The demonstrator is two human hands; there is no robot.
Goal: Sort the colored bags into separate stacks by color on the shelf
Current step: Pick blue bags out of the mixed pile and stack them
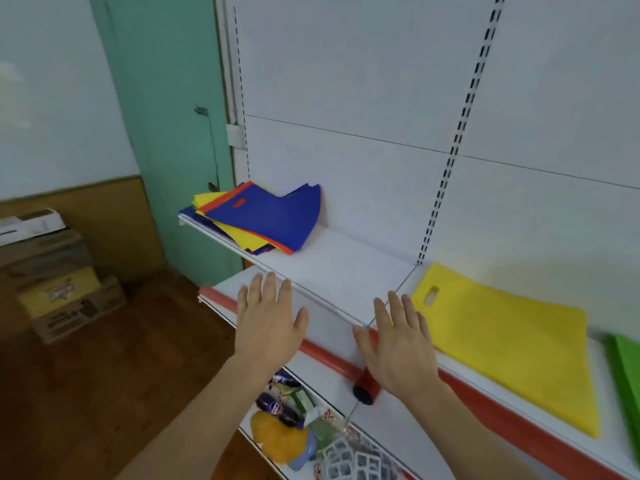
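Hands both flat and empty, left hand point(268, 320), right hand point(398, 344), hovering at shelf point(346, 268) edge. Between picks imo. Next: reach left into mixed bag pile point(259, 220), grab top blue bag point(273, 216); yellow bag point(512, 344) already placed.

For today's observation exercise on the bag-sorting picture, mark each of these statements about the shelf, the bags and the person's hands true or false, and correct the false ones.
1. Both hands hold a bag. False: the left hand and the right hand are open, fingers spread, holding nothing.
2. A blue bag lies on top of the mixed pile at the left end of the shelf. True.
3. The yellow bag lies flat on its own, right of the hands. True.
4. The green bag lies on top of the yellow bag. False: it lies beside it, at the right edge of the picture.
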